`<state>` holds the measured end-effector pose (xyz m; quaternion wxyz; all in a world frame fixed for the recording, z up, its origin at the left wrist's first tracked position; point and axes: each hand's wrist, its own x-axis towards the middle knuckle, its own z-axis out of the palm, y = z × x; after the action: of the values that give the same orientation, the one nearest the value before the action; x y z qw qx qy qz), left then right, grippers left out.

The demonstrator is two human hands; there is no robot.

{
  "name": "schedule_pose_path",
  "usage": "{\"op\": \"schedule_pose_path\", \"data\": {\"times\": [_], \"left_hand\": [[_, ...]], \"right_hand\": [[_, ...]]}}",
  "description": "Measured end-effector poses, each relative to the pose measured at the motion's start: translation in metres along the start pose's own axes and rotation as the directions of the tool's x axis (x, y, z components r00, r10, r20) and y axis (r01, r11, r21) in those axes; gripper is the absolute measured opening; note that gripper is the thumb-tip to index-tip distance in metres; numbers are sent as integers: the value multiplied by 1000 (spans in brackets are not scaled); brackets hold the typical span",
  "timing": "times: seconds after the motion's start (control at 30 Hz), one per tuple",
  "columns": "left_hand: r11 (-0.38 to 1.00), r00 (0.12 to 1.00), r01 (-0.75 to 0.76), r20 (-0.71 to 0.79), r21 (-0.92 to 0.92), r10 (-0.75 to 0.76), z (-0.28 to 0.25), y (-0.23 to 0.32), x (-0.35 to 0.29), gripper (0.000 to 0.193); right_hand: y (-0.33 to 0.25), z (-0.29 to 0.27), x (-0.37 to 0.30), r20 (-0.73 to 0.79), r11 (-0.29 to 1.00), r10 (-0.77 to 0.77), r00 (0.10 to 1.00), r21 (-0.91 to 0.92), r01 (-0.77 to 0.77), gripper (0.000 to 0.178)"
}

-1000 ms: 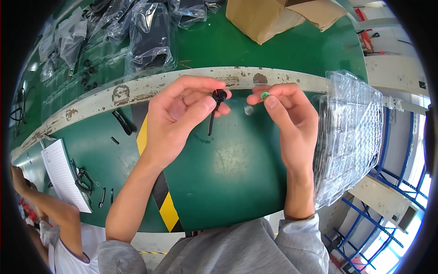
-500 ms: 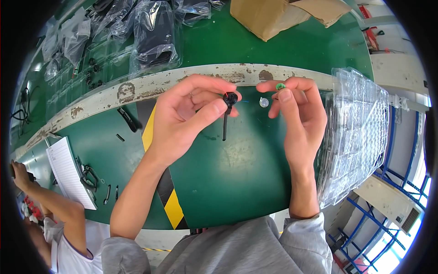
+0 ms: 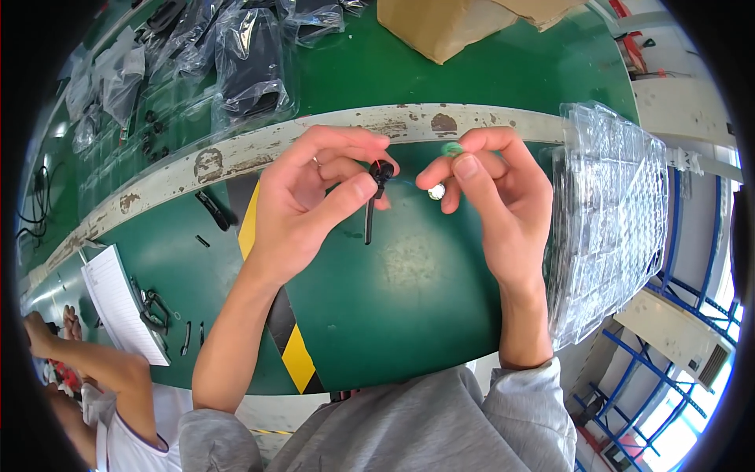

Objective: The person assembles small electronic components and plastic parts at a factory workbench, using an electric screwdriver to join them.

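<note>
Left hand (image 3: 307, 200) pinches black part (image 3: 381, 172) high, seemingly keeping its stem (image 3: 369, 223) clear; right hand (image 3: 503, 200) pinches blurred green disc (image 3: 451, 149).

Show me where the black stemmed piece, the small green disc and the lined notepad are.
Black stemmed piece (image 3: 370, 211), head view: upper part of its stem.
Small green disc (image 3: 452, 148), head view: its blurred middle.
Lined notepad (image 3: 123, 305), head view: middle of its page.

Notebook (image 3: 122, 307) left of hands (image 3: 299, 208), stacked trays (image 3: 602, 228) right; box (image 3: 444, 31) behind
</note>
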<state>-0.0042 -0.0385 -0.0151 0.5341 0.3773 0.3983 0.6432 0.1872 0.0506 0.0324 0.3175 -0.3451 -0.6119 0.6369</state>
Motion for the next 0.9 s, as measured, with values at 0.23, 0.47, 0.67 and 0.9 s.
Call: {"op": "schedule_pose_path", "data": {"times": [0.23,0.47,0.67,0.9], "left_hand": [[998,997,-60,51,-14,61,-4,-4,2,24],[995,993,-99,60,-18,100,-3,-5,2,21],[994,992,-111,56,8,110,-4,-7,3,23],[995,995,-99,27,-31,100,-1,-6,3,24]], "right_hand": [[1,1,1,-10,1000,6,1000,27,-6,12],[4,0,1,33,999,-36,999,17,35,12],[13,0,0,36,997,-72,997,-25,73,14],[8,1,0,75,990,-86,993,-108,94,16]]}}
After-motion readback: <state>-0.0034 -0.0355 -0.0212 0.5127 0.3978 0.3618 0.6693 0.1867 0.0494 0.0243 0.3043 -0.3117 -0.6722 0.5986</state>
